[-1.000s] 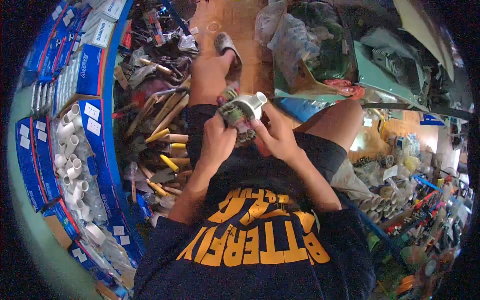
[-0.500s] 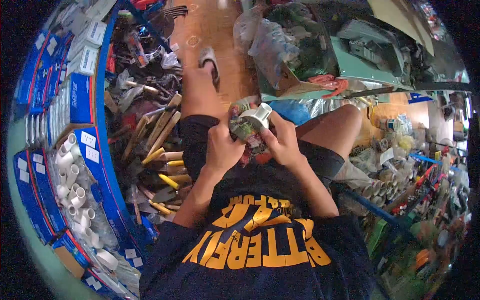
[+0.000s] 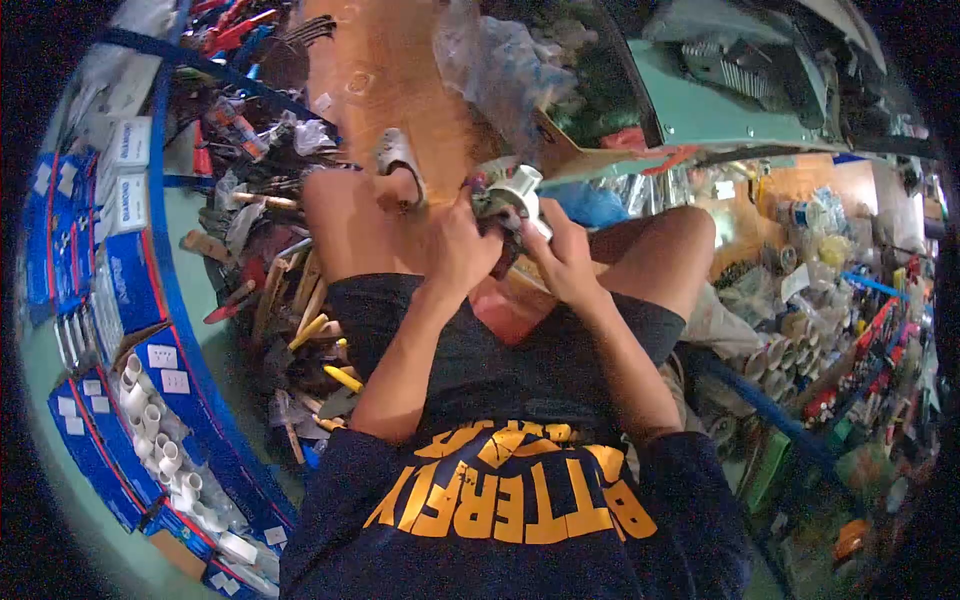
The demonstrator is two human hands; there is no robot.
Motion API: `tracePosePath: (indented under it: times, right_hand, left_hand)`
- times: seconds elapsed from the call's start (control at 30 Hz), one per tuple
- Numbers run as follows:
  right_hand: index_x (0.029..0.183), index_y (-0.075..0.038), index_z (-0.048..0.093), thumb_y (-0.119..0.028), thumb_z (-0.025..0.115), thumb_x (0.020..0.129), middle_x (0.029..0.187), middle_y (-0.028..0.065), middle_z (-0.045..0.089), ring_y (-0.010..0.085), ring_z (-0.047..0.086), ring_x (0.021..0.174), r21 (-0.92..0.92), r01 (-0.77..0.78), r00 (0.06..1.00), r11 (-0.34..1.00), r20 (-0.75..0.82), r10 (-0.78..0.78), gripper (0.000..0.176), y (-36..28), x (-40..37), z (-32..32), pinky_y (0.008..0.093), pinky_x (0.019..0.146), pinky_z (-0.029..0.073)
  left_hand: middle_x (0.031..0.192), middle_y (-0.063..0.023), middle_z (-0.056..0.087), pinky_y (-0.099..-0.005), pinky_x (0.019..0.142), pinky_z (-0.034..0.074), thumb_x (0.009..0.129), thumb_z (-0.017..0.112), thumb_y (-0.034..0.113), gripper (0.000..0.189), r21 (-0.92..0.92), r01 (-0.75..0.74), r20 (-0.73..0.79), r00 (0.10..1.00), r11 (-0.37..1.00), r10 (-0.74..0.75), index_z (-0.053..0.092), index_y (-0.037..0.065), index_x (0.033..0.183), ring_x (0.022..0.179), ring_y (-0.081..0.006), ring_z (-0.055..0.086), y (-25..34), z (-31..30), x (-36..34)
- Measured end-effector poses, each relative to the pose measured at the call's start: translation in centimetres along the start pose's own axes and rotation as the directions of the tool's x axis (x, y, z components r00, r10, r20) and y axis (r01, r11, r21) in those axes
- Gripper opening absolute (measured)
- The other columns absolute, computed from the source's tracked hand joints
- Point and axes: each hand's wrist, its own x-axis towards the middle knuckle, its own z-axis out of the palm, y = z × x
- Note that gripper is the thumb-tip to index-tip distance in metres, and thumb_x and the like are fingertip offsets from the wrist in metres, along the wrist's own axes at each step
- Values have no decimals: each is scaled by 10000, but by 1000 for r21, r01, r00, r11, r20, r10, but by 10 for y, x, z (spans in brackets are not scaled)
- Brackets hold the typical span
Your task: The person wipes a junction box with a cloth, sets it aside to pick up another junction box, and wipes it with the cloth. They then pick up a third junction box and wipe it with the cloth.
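A white plastic pipe fitting (image 3: 521, 186) is held between my hands, above my lap, with a short round socket pointing up and to the right. My left hand (image 3: 465, 248) is closed around a crumpled dark, multicoloured cloth (image 3: 488, 208) pressed against the fitting's left side. On the other side, my right hand (image 3: 563, 255) grips the fitting, its thumb near the lower edge. My fingers and the cloth hide part of the fitting.
Blue boxes of white pipe fittings (image 3: 160, 440) line the left shelf. Wooden- and yellow-handled tools (image 3: 310, 325) lie beside my leg. A greenish counter (image 3: 725, 115) stands ahead. White pipe pieces (image 3: 775, 355) and mixed goods crowd the right side.
The view has shifted, and my hands appear slightly higher. The cloth is bunched more tightly under my left hand, and the fitting has tilted. Both hands still hold on.
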Motion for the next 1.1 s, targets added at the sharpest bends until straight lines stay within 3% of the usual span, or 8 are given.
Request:
tracePosePath:
  times: [0.1, 0.2, 0.47, 0.57, 0.63, 0.7, 0.93, 1.1]
  right_hand:
    - [1070, 9, 532, -288, 610, 908, 824, 254, 619, 458, 609, 789, -175, 12, 997, 985, 73, 1, 347, 8, -2, 6, 488, 671, 472]
    - [1095, 14, 534, -329, 609, 906, 851, 267, 624, 458, 611, 809, -251, 3, 988, 968, 153, 36, 399, 4, 6, 6, 505, 688, 474]
    - [1145, 58, 580, -204, 524, 966, 950, 223, 664, 285, 647, 861, -463, -170, 955, 870, 142, 262, 322, -39, 12, -11, 361, 775, 493]
    - [1256, 50, 534, -173, 451, 1008, 994, 168, 642, 228, 580, 943, -394, 101, 992, 914, -24, -120, 344, -22, 30, -21, 357, 883, 454]
    - [1292, 54, 472, -202, 452, 1015, 1123, 156, 581, 261, 542, 1017, -103, -137, 989, 985, -75, 130, 378, 35, 75, -60, 330, 945, 399]
    - [1218, 30, 490, -222, 455, 1014, 1060, 158, 567, 241, 521, 975, -289, 175, 962, 941, -154, -227, 326, -68, 80, -20, 336, 938, 391]
    - [1212, 48, 404, -112, 608, 922, 1157, 180, 480, 278, 500, 1121, 25, 761, 531, 649, 551, -644, 389, -278, 26, 155, 370, 1005, 360]
    - [1064, -71, 570, -159, 702, 739, 857, 96, 547, 248, 600, 640, 481, 862, -12, 160, 335, -942, 361, -351, -67, 268, 366, 507, 479]
  left_hand:
    - [978, -237, 669, -490, 835, 490, 795, 637, 103, 507, 120, 116, 19, 993, 986, -120, 516, 56, 1285, 936, -423, 636, 1, 6, -1]
    - [1060, -222, 622, -486, 725, 499, 760, 647, -3, 523, 57, -369, -214, 903, 928, 372, 509, 67, 1260, 858, -432, 630, -24, 9, 4]
    - [670, -235, 597, -510, 585, 473, 956, 420, 217, 198, 183, -199, -54, 976, 963, 212, 477, 33, 910, 638, -417, 617, -64, 19, -11]
    - [755, -241, 615, -492, 607, 483, 759, 588, 26, 266, -33, -199, -229, 956, 980, 186, 488, 2, 1004, 733, -418, 636, -72, 12, -12]
    - [807, -223, 618, -477, 661, 482, 764, 625, 91, 322, -64, -126, -328, 940, 990, 98, 506, 24, 1056, 784, -412, 630, -86, 7, -8]
    - [860, -204, 622, -462, 715, 482, 769, 662, 155, 382, -127, -72, -406, 914, 989, 14, 523, 45, 1107, 834, -405, 623, -92, 5, -7]
    - [1115, -221, 574, -463, 863, 431, 832, 665, 223, 389, -303, 125, -295, 930, 945, -218, 510, 24, 1129, 1090, -392, 545, -105, -34, -21]
    - [1155, -223, 548, -458, 895, 399, 847, 648, 235, 408, -386, 190, -427, 831, 903, -357, 493, 25, 1161, 1126, -383, 513, -119, -74, -67]
